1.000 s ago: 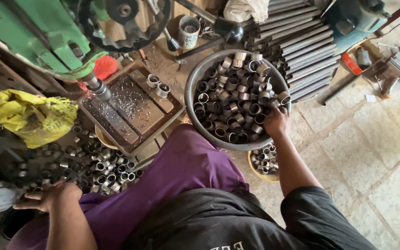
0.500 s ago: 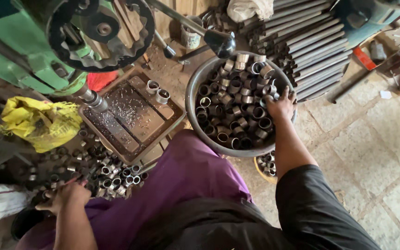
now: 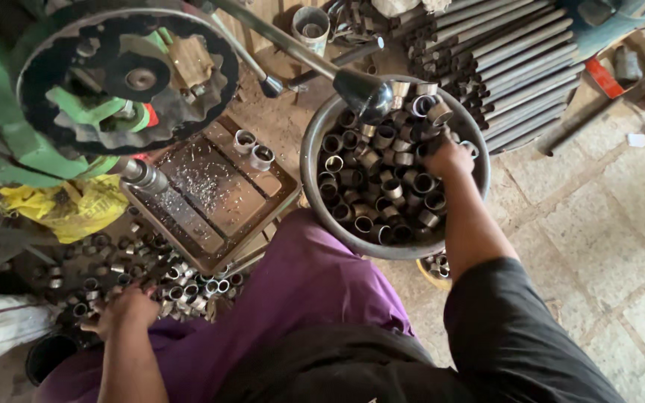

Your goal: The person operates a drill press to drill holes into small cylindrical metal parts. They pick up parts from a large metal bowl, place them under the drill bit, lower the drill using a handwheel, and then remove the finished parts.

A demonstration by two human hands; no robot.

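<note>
Reaching deeper, right hand (image 3: 448,158) grips rings in basin (image 3: 309,160); lever knob (image 3: 363,93) overhead.

One round metal basin (image 3: 309,160) heaped with short steel sleeves (image 3: 382,186) — too many to count. Two sleeves (image 3: 253,148) stand on one tray (image 3: 263,205). One handwheel (image 3: 125,75), one yellow bag (image 3: 69,205) — two hands.

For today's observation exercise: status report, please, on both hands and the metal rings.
Right hand in basin of metal rings, grip unclear. Left hand on floor pile of rings. Black lever knob overhangs basin.
</note>
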